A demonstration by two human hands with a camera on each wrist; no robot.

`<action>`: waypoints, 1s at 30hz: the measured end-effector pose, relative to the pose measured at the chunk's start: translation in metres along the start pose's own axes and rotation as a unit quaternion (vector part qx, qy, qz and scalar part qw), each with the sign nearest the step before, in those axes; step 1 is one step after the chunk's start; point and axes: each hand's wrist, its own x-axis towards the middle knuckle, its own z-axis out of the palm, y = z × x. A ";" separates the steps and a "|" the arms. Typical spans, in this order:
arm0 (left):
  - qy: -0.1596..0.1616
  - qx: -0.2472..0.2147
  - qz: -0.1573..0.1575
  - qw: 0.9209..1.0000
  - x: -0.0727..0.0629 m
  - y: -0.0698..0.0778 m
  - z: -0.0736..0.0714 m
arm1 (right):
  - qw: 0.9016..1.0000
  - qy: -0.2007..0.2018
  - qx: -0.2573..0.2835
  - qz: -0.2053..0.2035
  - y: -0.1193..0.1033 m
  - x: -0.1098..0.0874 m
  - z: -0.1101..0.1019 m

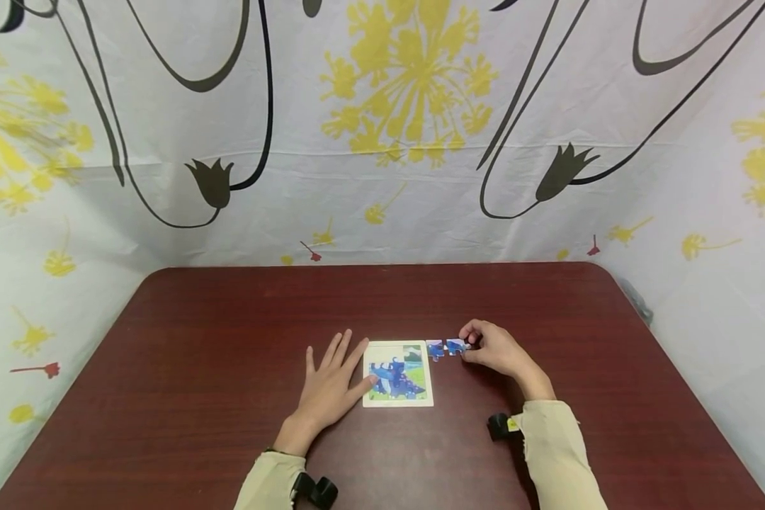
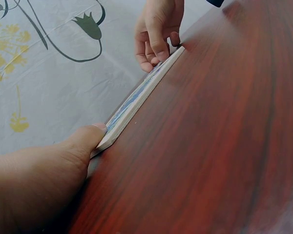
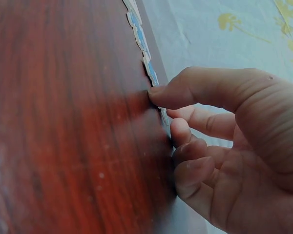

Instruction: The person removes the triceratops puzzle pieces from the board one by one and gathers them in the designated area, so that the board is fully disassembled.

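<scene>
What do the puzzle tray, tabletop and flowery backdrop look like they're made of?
Puzzle tray: probably wood or fibreboard, pale and matte, going by its rough edge. Tabletop: wood or a laminate imitating it, fairly glossy, with streaky grain and soft reflections. Backdrop: perhaps printed fabric or plastic sheeting, given its creases.

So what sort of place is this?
Perhaps a screened-off recording corner, though I can't be sure: flower-patterned sheeting hangs behind and beside a dark reddish table bearing a picture puzzle, and two small black wrist-worn devices hint at filming.
</scene>
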 end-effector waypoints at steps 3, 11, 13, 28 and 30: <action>0.001 0.001 0.000 1.000 0.000 -0.001 0.000 | 1.000 0.004 0.005 -0.008 0.000 0.000 0.000; 0.001 0.000 0.001 1.000 0.000 -0.001 0.000 | 1.000 0.008 0.011 -0.019 0.000 -0.001 0.000; 0.001 -0.001 0.002 1.000 0.000 -0.001 0.000 | 1.000 0.003 0.011 0.002 0.001 0.000 0.000; 0.004 0.003 0.003 1.000 0.001 -0.001 0.001 | 0.998 0.029 -0.001 -0.055 -0.029 0.002 0.005; 0.005 0.001 0.003 1.000 0.001 -0.001 0.001 | 0.997 0.020 -0.006 -0.080 -0.037 0.003 0.012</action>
